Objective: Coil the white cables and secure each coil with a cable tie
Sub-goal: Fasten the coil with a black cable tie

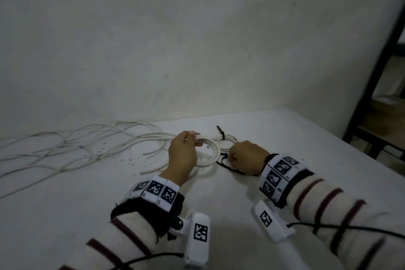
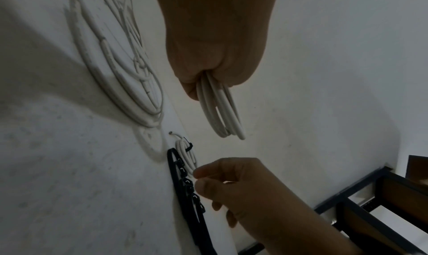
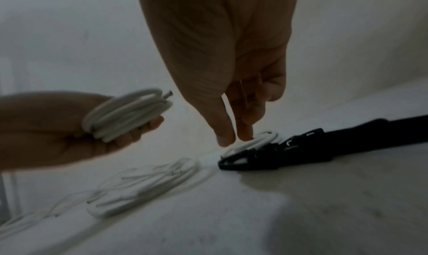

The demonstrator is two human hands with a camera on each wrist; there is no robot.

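My left hand (image 1: 192, 140) grips a coil of white cable (image 1: 208, 151) and holds it just above the table; the left wrist view shows the coil (image 2: 220, 110) hanging from my closed fingers. My right hand (image 1: 231, 158) reaches down to a bundle of black cable ties (image 1: 225, 163) lying right of the coil. Its thumb and forefinger (image 3: 232, 139) stand close together just above the ties (image 3: 301, 147), with nothing visibly between them. Behind them lies a small white coil (image 1: 225, 140), bound with a black tie.
Loose white cables (image 1: 87, 144) sprawl over the left part of the white table (image 1: 295, 138), up to the wall. A dark metal shelf (image 1: 385, 85) stands past the table's right edge. Black wires run from my wrist cameras along both sleeves.
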